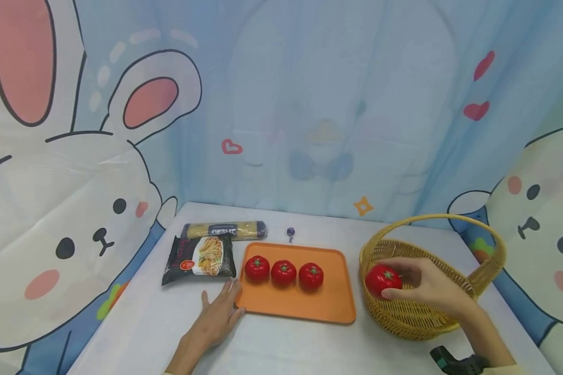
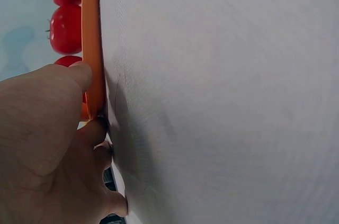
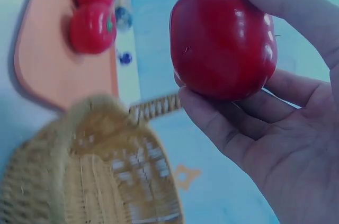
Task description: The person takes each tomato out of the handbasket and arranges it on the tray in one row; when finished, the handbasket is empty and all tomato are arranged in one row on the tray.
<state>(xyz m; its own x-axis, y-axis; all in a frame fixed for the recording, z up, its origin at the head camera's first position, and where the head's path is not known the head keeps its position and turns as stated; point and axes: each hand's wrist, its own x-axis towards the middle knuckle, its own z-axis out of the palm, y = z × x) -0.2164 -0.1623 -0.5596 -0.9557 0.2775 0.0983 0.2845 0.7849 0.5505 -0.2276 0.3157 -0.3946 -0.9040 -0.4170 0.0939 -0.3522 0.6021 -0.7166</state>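
My right hand point(image 1: 424, 284) grips a red tomato point(image 3: 222, 41) between thumb and fingers, above the left part of a yellow wicker basket point(image 1: 403, 317). In the right wrist view the basket shows below the tomato, its inside partly visible. Three more red tomatoes point(image 1: 283, 273) sit in a row on an orange tray point(image 1: 305, 307) left of the basket. At the tray's lower left corner, my left hand point(image 1: 218, 312) touches the edge with fingers spread. The left wrist view shows its thumb point(image 2: 79, 75) against the tray's rim.
Behind the left hand lies a black noodle packet point(image 1: 202, 258), with a long pack of noodles point(image 1: 225, 230) beyond it. A small purple-topped item point(image 1: 291, 233) lies behind the tray. The basket's tall handle point(image 1: 450, 216) arches over it. A printed curtain point(image 1: 309, 104) hangs behind the white table.
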